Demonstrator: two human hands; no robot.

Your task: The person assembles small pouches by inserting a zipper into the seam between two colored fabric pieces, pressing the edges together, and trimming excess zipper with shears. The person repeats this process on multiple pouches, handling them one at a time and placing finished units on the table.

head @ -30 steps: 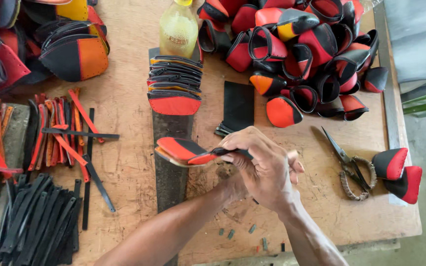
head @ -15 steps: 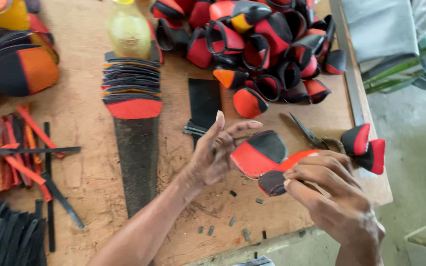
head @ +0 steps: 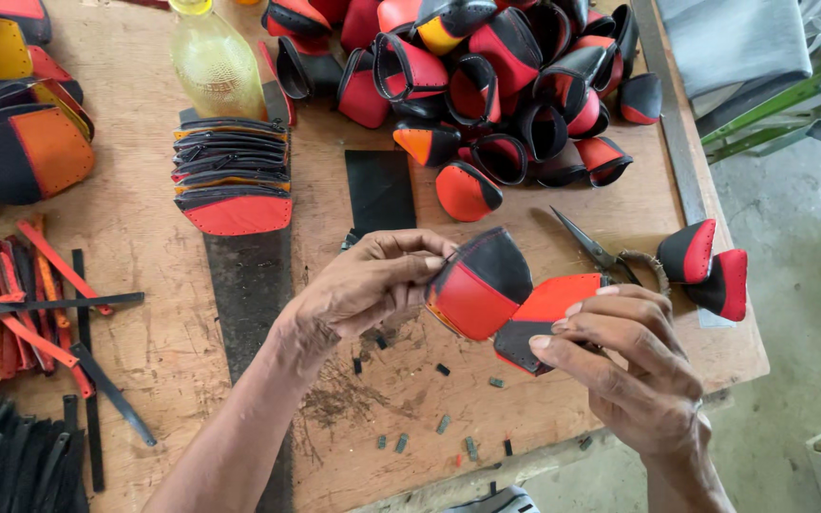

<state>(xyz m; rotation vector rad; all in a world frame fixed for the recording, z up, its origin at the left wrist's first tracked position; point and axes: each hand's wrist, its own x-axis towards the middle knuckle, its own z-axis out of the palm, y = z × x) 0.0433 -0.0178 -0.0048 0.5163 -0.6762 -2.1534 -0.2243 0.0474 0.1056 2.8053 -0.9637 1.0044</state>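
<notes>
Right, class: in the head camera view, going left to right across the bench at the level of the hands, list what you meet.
Red and black strips → left hand → red and black leather piece → right hand → two red and black toe caps at the bench's right edge.

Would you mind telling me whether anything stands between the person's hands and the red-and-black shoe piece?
Nothing visible does. The left hand already pinches the curved end of the red-and-black shoe piece, and the right hand holds its flat end. The scissors lie on the table behind it.
</notes>
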